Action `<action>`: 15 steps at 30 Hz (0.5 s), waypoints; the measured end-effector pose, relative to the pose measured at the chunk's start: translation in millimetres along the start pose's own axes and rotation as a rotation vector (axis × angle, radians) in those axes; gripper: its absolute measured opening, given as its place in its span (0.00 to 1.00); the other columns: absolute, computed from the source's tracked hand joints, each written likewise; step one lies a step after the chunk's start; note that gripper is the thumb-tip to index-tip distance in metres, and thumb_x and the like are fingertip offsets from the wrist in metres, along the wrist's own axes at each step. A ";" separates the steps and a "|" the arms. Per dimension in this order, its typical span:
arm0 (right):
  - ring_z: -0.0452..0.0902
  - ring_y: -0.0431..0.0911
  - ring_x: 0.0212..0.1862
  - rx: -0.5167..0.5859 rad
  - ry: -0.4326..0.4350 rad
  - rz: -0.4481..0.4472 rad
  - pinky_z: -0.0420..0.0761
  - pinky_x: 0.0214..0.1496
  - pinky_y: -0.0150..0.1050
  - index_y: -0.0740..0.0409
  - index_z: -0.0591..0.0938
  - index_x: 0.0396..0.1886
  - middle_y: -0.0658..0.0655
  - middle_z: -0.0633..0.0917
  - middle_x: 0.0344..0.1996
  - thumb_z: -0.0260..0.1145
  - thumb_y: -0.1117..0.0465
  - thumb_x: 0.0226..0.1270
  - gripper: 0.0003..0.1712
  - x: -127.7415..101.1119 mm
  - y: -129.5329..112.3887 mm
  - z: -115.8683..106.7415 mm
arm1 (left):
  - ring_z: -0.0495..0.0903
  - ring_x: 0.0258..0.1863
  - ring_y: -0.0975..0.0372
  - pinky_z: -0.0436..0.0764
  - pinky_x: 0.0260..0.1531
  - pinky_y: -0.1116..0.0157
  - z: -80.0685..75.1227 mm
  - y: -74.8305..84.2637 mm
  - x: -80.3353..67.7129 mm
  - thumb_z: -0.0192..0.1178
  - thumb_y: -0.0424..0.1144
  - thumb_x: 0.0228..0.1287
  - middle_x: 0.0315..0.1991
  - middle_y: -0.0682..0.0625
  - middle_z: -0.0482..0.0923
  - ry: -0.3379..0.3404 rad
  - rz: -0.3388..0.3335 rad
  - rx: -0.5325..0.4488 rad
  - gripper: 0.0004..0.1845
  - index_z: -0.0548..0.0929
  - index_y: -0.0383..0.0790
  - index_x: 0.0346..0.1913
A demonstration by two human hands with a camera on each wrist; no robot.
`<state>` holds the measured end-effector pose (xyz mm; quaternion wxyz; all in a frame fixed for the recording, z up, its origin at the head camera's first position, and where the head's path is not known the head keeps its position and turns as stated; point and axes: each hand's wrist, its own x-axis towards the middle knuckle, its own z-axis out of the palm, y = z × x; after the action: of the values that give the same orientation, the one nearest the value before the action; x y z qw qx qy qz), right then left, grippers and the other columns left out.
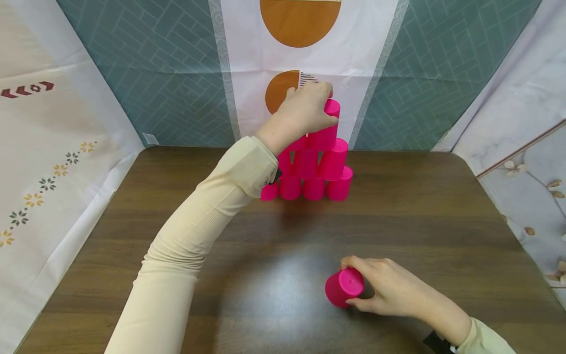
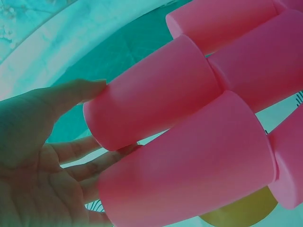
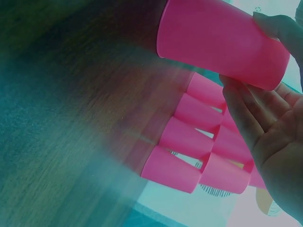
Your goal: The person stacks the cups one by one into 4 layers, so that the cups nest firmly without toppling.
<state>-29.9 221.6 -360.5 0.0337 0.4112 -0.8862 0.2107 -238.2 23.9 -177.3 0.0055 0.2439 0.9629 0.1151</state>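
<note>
A pyramid of upside-down pink cups (image 1: 314,188) stands on the wooden table (image 1: 407,211), near its back edge. At the top right of the stack, my left hand (image 1: 302,113) holds a pink cup (image 2: 151,94) by its closed end, thumb on one side and fingers on the other. Beside it in the left wrist view is another pink cup (image 2: 189,163), close to those fingers. My right hand (image 1: 389,287) grips a single pink cup (image 3: 222,42) low over the front of the table, its closed end up, thumb and fingers on opposite sides.
Behind the stack hangs a teal and white cloth (image 1: 177,88) with brown round shapes. White patterned cloths flank the table, a left one (image 1: 53,162) and a right one (image 1: 526,162). My left sleeve (image 1: 190,231) reaches across the table's left half and overlaps part of the stack.
</note>
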 end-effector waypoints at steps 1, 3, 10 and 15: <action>0.77 0.31 0.34 -0.001 0.001 0.003 0.76 0.34 0.23 0.52 0.72 0.49 0.42 0.81 0.37 0.77 0.53 0.43 0.33 -0.3 -0.2 0.3 | 0.70 0.45 0.64 0.64 0.48 0.61 0.1 -0.4 -0.4 0.54 0.49 0.62 0.40 0.52 0.73 -0.001 0.001 -0.002 0.17 0.71 0.42 0.48; 0.77 0.31 0.34 0.004 0.001 0.009 0.76 0.34 0.23 0.52 0.72 0.49 0.42 0.81 0.37 0.77 0.53 0.43 0.33 -0.7 -0.5 0.8 | 0.71 0.45 0.65 0.63 0.51 0.59 0.3 -1.1 -1.2 0.54 0.49 0.62 0.42 0.53 0.73 -0.005 -0.005 -0.003 0.19 0.71 0.42 0.50; 0.78 0.32 0.34 0.004 0.006 0.008 0.77 0.35 0.24 0.52 0.72 0.51 0.42 0.82 0.37 0.76 0.51 0.45 0.33 -2.8 0.2 2.8 | 0.70 0.57 0.65 0.45 0.67 0.45 -0.3 -1.8 -3.7 0.56 0.56 0.60 0.56 0.56 0.72 -0.035 -0.043 -0.008 0.31 0.65 0.46 0.63; 0.79 0.33 0.37 0.047 0.017 -0.002 0.78 0.37 0.27 0.52 0.74 0.52 0.42 0.82 0.38 0.75 0.50 0.49 0.31 -5.8 2.8 3.6 | 0.64 0.63 0.64 0.42 0.67 0.44 0.3 -2.0 -7.0 0.55 0.56 0.61 0.61 0.54 0.68 -0.019 -0.033 0.009 0.34 0.62 0.48 0.67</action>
<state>-27.7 226.0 -366.0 0.0316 0.4108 -0.8804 0.2350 -233.0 19.0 -178.4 0.0153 0.2292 0.9672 0.1085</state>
